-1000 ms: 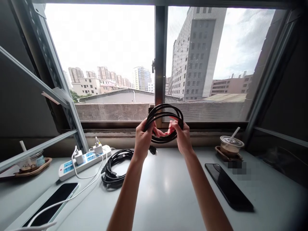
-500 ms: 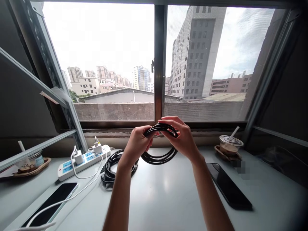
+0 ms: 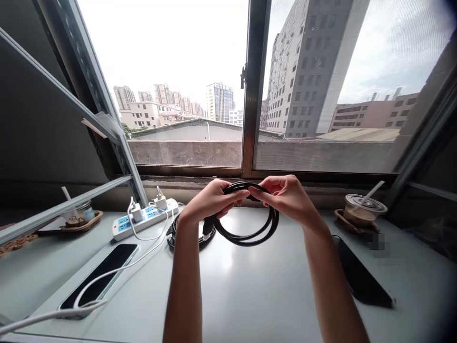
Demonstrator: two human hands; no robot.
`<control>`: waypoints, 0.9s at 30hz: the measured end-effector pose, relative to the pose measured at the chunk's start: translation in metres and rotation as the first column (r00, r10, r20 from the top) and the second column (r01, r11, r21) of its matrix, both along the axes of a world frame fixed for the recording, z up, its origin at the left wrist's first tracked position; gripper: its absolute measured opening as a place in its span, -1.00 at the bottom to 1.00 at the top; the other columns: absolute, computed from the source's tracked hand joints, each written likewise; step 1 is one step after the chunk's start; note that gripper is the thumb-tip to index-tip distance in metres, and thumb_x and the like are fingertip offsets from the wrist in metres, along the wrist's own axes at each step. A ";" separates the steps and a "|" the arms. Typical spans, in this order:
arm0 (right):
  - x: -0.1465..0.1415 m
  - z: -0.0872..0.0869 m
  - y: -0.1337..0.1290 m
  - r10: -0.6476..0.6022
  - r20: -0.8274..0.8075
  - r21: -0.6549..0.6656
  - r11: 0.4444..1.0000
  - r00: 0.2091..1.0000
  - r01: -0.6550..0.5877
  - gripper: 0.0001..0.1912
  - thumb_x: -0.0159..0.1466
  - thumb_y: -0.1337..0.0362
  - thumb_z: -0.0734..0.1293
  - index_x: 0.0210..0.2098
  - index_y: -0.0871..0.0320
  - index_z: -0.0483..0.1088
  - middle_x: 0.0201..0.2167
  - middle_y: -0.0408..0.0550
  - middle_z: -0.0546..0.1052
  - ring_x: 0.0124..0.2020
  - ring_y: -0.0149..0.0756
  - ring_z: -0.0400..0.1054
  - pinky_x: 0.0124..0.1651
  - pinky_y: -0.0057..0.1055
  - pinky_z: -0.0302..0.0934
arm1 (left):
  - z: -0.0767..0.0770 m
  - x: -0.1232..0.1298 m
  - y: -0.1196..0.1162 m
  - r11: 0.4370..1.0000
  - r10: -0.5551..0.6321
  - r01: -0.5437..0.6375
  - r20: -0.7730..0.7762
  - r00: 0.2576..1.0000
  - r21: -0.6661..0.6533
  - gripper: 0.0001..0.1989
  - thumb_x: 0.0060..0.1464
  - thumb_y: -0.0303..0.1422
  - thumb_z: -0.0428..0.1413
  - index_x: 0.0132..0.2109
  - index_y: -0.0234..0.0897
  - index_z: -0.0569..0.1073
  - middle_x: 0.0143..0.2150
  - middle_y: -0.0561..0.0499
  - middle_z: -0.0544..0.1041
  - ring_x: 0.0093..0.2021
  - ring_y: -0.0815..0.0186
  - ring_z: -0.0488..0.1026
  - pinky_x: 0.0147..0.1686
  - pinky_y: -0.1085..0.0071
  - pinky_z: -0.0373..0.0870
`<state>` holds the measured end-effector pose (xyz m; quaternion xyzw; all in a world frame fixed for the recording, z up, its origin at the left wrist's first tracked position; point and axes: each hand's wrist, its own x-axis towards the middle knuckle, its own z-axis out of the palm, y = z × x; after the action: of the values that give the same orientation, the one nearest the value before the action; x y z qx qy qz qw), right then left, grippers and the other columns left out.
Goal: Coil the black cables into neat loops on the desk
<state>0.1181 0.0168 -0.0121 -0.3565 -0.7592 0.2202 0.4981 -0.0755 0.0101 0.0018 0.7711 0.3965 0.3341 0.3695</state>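
A coiled black cable (image 3: 246, 243) is held up over the table, its loop hanging between my two hands. My left hand (image 3: 213, 199) is closed round the upper left of the coil, thumb pointing right along it. At the upper right, my right hand (image 3: 287, 196) pinches the cable between thumb and fingers. The two thumb tips almost meet at the top of the loop. A black connector (image 3: 209, 225) hangs just below my left hand. Behind my left wrist, a second black cable coil (image 3: 207, 243) lies on the table, partly hidden.
A white power strip (image 3: 119, 232) with two white plugs stands at the back left. White cords run from it across a phone (image 3: 103, 271). Another dark phone (image 3: 364, 276) lies right, partly behind my forearm. Lidded cups (image 3: 360, 214) sit in carriers at both sides, before the window.
My right hand has shifted from lying over the coil's top to pinching its upper right. The loop looks rounder and wider, with the connector showing at its left. The camera view has shifted too.
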 end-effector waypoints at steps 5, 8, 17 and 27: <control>-0.001 0.001 -0.005 -0.168 0.074 0.065 0.984 0.983 0.164 -0.65 0.09 0.02 0.38 -0.56 0.21 0.47 -0.69 -0.12 0.41 -0.62 -0.41 0.28 -0.54 -0.49 0.07 | 0.001 0.013 -0.004 0.988 0.141 -0.140 -0.006 0.990 0.065 -0.50 0.04 0.04 0.04 -0.56 -0.31 0.26 -0.76 0.15 0.17 -0.76 0.53 0.11 -0.76 0.59 -0.03; -0.002 0.001 -0.007 -0.298 0.130 0.141 0.950 0.946 0.280 -0.66 0.11 0.03 0.36 -0.55 0.21 0.46 -0.67 -0.12 0.42 -0.61 -0.40 0.30 -0.49 -0.48 0.08 | 0.000 0.020 -0.005 0.973 0.200 -0.201 0.022 0.980 0.117 -0.50 -0.01 0.04 0.09 -0.59 -0.31 0.26 -0.76 0.16 0.16 -0.77 0.53 0.09 -0.78 0.58 -0.05; 0.003 -0.001 0.002 -0.100 0.167 -0.040 0.993 0.981 0.108 -0.58 0.14 -0.03 0.30 -0.56 0.23 0.41 -0.68 -0.11 0.40 -0.60 -0.40 0.26 -0.50 -0.49 0.04 | 0.001 0.020 -0.008 0.972 0.206 -0.202 -0.018 0.978 0.116 -0.46 -0.04 0.05 0.10 -0.65 -0.30 0.18 -0.77 0.16 0.09 -0.78 0.52 0.10 -0.79 0.58 -0.05; -0.005 0.005 -0.008 -0.358 0.207 0.072 0.934 0.910 0.351 -0.58 0.16 0.15 0.28 -0.72 0.19 0.13 -0.78 -0.21 0.18 -0.65 -0.49 0.11 -0.52 -0.48 -0.12 | 0.003 0.027 0.003 0.977 0.214 -0.214 -0.048 0.976 0.012 -0.47 -0.05 0.09 0.07 -0.61 -0.28 0.19 -0.75 0.16 0.10 -0.77 0.51 0.09 -0.77 0.57 -0.07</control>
<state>0.1132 0.0088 -0.0070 -0.5019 -0.7352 0.0734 0.4496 -0.0486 0.0128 0.0044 0.7330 0.4853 0.3541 0.3190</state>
